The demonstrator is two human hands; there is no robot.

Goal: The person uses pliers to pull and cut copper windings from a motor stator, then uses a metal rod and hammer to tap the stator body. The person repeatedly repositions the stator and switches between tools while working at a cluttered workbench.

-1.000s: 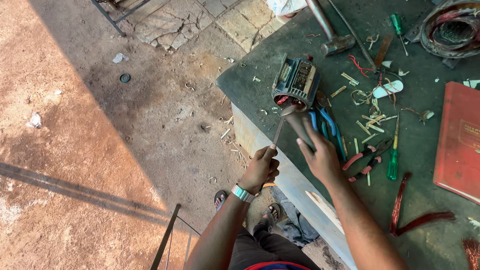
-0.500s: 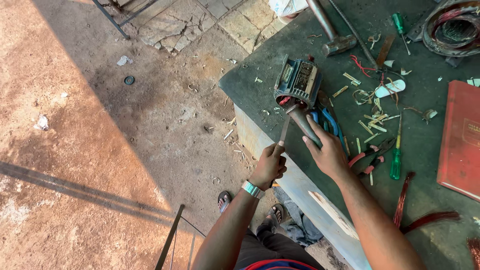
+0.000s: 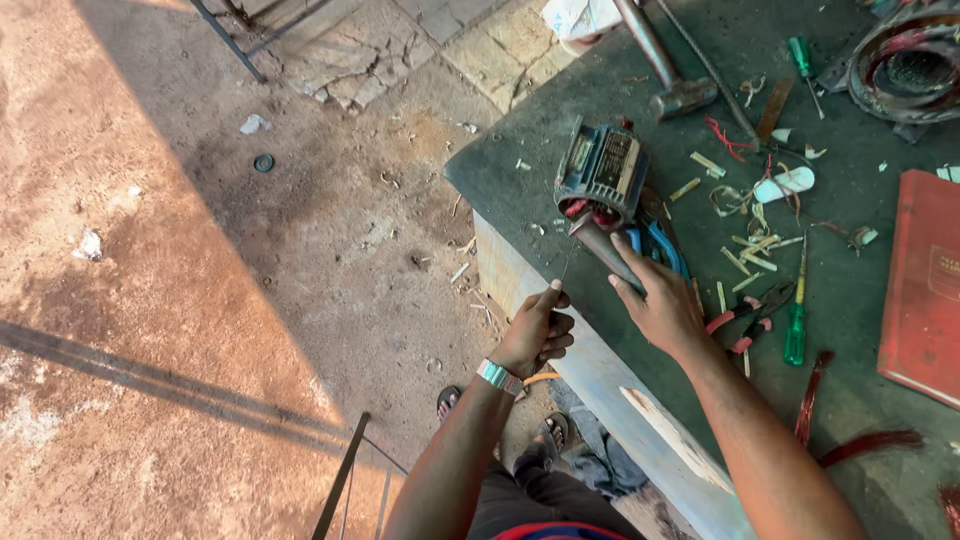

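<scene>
Head cam looks down on a dark green bench (image 3: 860, 300) w/ a dirt floor (image 3: 200, 300) to its left.

Left hand (image 3: 535, 330) is off the bench edge, fist closed tight on a thin wire (image 3: 563, 268) that runs up from the thumb toward the motor (image 3: 603, 175). Wire looks taut, but it's too fine to tell where it ends inside the motor. A watch (image 3: 497, 377) sits on that wrist.

Right hand (image 3: 662, 305) rests on the bench just below the motor, fingers curled over a grey metal rod (image 3: 605, 252) that slants up into the motor's open end. Grip on the rod is closed, thumb side hidden, so can't tell how firm.

Motor sits near the bench's left corner, tilted on its side, grey-blue finned body, red windings showing at the end facing the hands.

Blue-handled pliers (image 3: 662, 245) lie just right of the rod, partly under the right hand. Red-handled pliers (image 3: 745, 320) lie right of the hand, w/ a green screwdriver (image 3: 797, 325) beside them. Hammer (image 3: 665, 65) lies at the top of the bench, head near the motor. A second green screwdriver (image 3: 805, 60) sits top right, near a round stator (image 3: 905, 65) w/ copper coils. Red book (image 3: 925, 285) at the right edge. Bits of cut insulation and wire scraps (image 3: 750, 250) are scattered between motor and book.

Sandalled feet (image 3: 545, 435) show below the bench edge.
</scene>
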